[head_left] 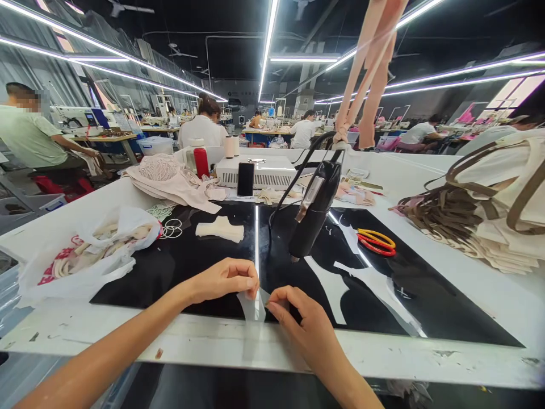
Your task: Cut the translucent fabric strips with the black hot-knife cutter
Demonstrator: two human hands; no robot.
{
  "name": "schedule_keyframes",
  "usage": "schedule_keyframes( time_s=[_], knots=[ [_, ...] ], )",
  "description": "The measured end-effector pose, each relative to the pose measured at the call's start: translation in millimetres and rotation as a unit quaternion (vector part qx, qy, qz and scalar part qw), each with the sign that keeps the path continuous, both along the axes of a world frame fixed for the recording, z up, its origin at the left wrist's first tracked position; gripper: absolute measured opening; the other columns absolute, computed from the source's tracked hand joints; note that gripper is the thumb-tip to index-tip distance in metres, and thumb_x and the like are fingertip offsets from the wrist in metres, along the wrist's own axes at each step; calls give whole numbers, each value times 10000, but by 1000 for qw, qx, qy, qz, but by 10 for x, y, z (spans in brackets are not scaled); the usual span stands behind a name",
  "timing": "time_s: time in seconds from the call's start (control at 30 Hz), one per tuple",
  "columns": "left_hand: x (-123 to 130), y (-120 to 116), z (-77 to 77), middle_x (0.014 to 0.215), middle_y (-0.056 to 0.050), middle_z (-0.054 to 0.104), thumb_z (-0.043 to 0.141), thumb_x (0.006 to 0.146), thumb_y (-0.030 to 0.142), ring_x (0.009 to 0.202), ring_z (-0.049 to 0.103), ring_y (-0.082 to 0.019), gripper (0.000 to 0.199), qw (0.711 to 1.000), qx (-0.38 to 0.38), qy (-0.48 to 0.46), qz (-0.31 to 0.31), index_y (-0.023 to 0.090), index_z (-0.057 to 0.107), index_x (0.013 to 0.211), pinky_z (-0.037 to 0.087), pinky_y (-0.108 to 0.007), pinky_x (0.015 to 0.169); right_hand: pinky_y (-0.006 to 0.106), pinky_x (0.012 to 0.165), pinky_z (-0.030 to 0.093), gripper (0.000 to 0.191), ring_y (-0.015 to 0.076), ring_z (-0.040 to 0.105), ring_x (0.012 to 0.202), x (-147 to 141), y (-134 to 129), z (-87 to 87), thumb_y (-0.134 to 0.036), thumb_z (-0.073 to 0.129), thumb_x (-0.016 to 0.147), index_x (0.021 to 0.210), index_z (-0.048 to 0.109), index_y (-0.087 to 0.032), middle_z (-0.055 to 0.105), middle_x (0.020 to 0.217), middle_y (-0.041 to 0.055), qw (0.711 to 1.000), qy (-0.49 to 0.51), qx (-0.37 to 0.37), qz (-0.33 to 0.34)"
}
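My left hand (232, 279) is closed, thumb and fingers pinching the upper edge of a thin, sheer whitish fabric piece (252, 309). Facing it, my right hand (304, 318) is also closed, with thumb and forefinger pinched at the right edge of the same piece. The piece lies over the front of a glossy black board (289, 272). White cut fabric pieces (330, 287) rest on the board to the right. Above them hangs a black corded hand tool (315, 207), tip down. A small stack of cream cut pieces (220, 228) sits beyond my left hand.
A plastic bag of fabric scraps (119, 267) is at left. Yellow and red loop handles (377, 243) lie at right, near piled cream fabric with brown straps (502, 227). Behind stand a white vented box (255, 173) and a phone (246, 179). Other people sit at benches farther off.
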State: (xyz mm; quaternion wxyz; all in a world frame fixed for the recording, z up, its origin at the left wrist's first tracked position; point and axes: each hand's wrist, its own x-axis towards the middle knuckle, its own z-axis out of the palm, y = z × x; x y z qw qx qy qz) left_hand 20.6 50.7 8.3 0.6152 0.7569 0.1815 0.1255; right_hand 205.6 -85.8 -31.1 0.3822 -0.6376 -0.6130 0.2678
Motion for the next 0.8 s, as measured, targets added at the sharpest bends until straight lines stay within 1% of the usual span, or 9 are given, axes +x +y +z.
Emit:
schedule_keyframes(
  time_s=[0.13,0.23,0.3,0.37,0.47,0.53,0.6,0.7,0.8],
  knots=[
    [-57,154,-129,785,-13,649,640,893,421,747,566,-158,263,994,82,36,59,177,632,798,458,-266,733,319,703,443,152,206,621,767,-31,132,-67,-241,563,992,879,664,-239,697,812,14,992,-103,74,-4],
    [-109,178,-213,878,-24,670,659,884,360,850,573,-187,171,983,151,34,97,201,689,826,456,-279,824,356,752,438,163,232,618,808,-73,215,-127,-167,543,989,889,660,-221,710,846,37,986,-144,86,-1],
    [-140,166,-243,940,-41,680,679,873,337,939,576,-217,128,976,190,17,104,220,716,835,451,-299,910,373,781,436,147,241,617,828,-98,245,-140,-139,564,971,893,665,-212,709,871,50,981,-175,86,-4],
    [-169,169,-266,965,-45,700,667,885,321,970,595,-229,118,959,271,14,83,238,733,832,459,-306,944,374,795,441,96,245,625,853,-102,247,-127,-159,607,958,905,673,-205,707,895,58,975,-206,84,-14],
    [-202,223,-320,1050,-42,721,659,894,331,1062,603,-244,131,948,310,23,72,259,746,826,466,-304,986,334,775,458,42,215,634,851,-24,176,-78,-210,652,951,973,686,-220,701,911,34,968,-235,82,-36],
    [-211,256,-371,1074,-37,727,649,898,355,1095,604,-252,141,940,333,24,73,276,745,833,473,-304,989,298,753,469,76,188,640,841,110,73,-35,-224,656,953,1021,688,-233,694,904,14,965,-240,84,-63],
    [-208,255,-416,1086,-27,732,637,900,385,1113,604,-256,159,933,348,8,92,294,747,830,468,-301,990,281,762,476,95,175,641,847,319,-58,6,-222,623,970,1043,682,-230,687,891,10,961,-238,90,-103],
    [-191,194,-449,1076,-12,736,625,901,406,1123,599,-251,191,926,344,-30,152,298,743,796,444,-288,1006,306,798,473,147,190,624,867,724,-233,39,-252,529,1014,1034,667,-204,683,906,38,949,-236,99,-184],
    [-181,138,-445,1067,35,730,617,901,396,1117,598,-219,199,923,341,-40,176,288,738,786,433,-257,1014,344,798,461,222,215,602,866,1108,-316,16,-324,487,1029,1041,663,-189,685,951,72,934,-234,100,-251]
  ],
)
